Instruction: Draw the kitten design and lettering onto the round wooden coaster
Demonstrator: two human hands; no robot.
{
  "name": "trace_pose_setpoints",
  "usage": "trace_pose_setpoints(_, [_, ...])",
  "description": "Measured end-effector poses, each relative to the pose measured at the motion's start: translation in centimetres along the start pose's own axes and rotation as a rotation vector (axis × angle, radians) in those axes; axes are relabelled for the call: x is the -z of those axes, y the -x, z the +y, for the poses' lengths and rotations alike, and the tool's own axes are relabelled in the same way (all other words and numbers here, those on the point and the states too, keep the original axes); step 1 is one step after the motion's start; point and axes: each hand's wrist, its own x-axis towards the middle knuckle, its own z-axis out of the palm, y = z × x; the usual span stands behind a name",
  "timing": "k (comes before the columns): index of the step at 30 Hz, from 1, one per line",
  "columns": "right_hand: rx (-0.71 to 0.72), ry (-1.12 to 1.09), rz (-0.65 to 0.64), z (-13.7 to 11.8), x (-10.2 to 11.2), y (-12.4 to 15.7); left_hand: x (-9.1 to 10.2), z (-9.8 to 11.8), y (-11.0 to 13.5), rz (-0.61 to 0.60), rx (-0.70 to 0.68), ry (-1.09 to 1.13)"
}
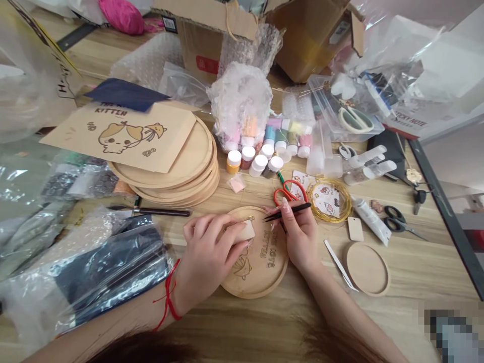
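A round wooden tray with raised rim lies on the table below both hands. Thin gold-coloured outlines and letters mark its face, partly hidden by my left hand. My left hand, a red string bracelet at its wrist, pinches a small pale block over the tray's left part. Beside the block's upper edge is a tiny gold-coloured piece. My right hand grips black tweezers near the tray's upper right edge, their tips pointing left toward the block. Red-handled scissors lie just behind this hand.
Stacked wooden trays carry a printed kitten sheet at left. Paint jars stand behind. To the right lie a gold wire coil, a white tube, black scissors, and a small round tray. Plastic-wrapped packs cover the left.
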Motion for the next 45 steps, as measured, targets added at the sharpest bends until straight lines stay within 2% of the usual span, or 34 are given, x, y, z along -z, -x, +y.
trace_pose_setpoints(8, [0.011, -0.006, 0.004, 0.2, 0.0, 0.0, -0.2, 0.0, 0.0, 0.012, 0.004, 0.001])
trace_pose_setpoints(11, [0.011, -0.020, 0.007, 0.1, 0.0, 0.0, -0.1, 0.0, 0.0, 0.051, -0.023, 0.009])
trace_pose_setpoints(13, [-0.001, -0.028, 0.005, 0.1, 0.0, 0.0, 0.0, -0.1, 0.0, 0.082, -0.116, 0.064])
trace_pose_setpoints(15, [-0.007, -0.026, 0.005, 0.1, 0.1, 0.0, 0.1, -0.3, -0.1, 0.069, -0.275, 0.159])
trace_pose_setpoints(17, [-0.004, -0.008, 0.008, 0.1, 0.1, 0.0, 0.1, -0.4, -0.1, 0.002, -0.408, 0.227])
trace_pose_setpoints(19, [-0.002, 0.013, 0.014, 0.1, 0.1, 0.0, 0.1, -0.5, 0.0, -0.073, -0.461, 0.242])
trace_pose_setpoints(23, [-0.003, 0.033, 0.012, 0.0, 0.1, 0.0, -0.1, -0.6, 0.0, -0.160, -0.426, 0.214])
trace_pose_setpoints(34, [-0.034, -0.013, 0.031, -0.2, -0.1, 0.1, -0.2, -0.2, 0.2, -0.199, -0.307, 0.252])
trace_pose_setpoints(38, [0.063, 0.025, -0.003, -1.0, 0.1, 0.0, 0.0, -0.1, 0.2, -0.214, -0.260, 0.278])
trace_pose_setpoints(41, [0.135, 0.076, -0.089, -2.1, 0.4, -0.6, 0.2, -0.1, 0.2, -0.233, -0.247, 0.294])
trace_pose_setpoints(45, [0.172, 0.172, -0.325, -3.0, 0.6, -2.0, 0.5, -0.1, 0.2, -0.287, -0.239, 0.305])
